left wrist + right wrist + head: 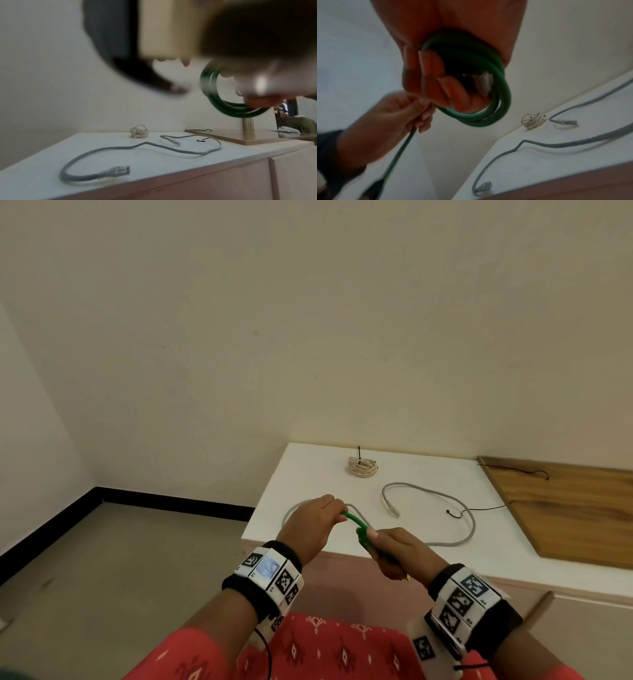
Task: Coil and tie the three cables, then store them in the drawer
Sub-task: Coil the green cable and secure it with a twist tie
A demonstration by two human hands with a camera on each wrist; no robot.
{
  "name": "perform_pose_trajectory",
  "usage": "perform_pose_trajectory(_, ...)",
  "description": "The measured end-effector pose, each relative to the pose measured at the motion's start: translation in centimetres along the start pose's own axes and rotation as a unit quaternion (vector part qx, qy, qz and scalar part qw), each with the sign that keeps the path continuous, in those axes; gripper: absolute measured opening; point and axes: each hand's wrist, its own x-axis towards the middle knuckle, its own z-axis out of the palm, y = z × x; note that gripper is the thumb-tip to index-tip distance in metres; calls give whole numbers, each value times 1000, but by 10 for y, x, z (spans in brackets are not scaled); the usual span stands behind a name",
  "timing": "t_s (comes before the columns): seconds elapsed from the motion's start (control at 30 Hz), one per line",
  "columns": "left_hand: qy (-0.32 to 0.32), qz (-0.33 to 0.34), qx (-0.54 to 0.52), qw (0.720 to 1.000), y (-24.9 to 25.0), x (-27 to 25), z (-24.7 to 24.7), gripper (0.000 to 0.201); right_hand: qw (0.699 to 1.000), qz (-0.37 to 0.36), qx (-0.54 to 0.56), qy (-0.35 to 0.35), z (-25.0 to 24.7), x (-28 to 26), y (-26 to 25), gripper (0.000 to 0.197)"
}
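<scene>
Above the cabinet's front edge, my right hand [371, 537] grips a small coil of green cable [488, 117] with its fingers curled through the loops. My left hand [337, 513] pinches the free green strand [399, 152] that leads off the coil. In the head view the green cable [356, 522] spans the short gap between the hands. A grey cable [445, 498] lies loose and uncoiled on the white cabinet top [308, 460]. At the back of the top sits a cream cable [363, 468], coiled and tied with a black tie.
A loose black cable tie [455, 513] lies beside the grey cable, another black tie [534, 472] on the wooden board [565, 508] at the right. Pinkish cabinet fronts [582, 628] run below the top. Wall behind, bare floor [137, 542] to the left.
</scene>
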Motion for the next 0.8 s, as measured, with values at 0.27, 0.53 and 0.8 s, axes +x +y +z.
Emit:
perform_pose_trajectory(0.27,-47,-152,-184,970,1,-8,1,20,938,-4,346,13,-7,-8,-6,43)
perform_pose_trajectory(0.53,-155,-173,-103,967,33,-9,18,23,824,-84,559,24,-9,1,-13,39)
perform_pose_trajectory(0.8,-226,-128,-49,964,71,-20,23,29,813,-86,554,157,-18,6,-10,42)
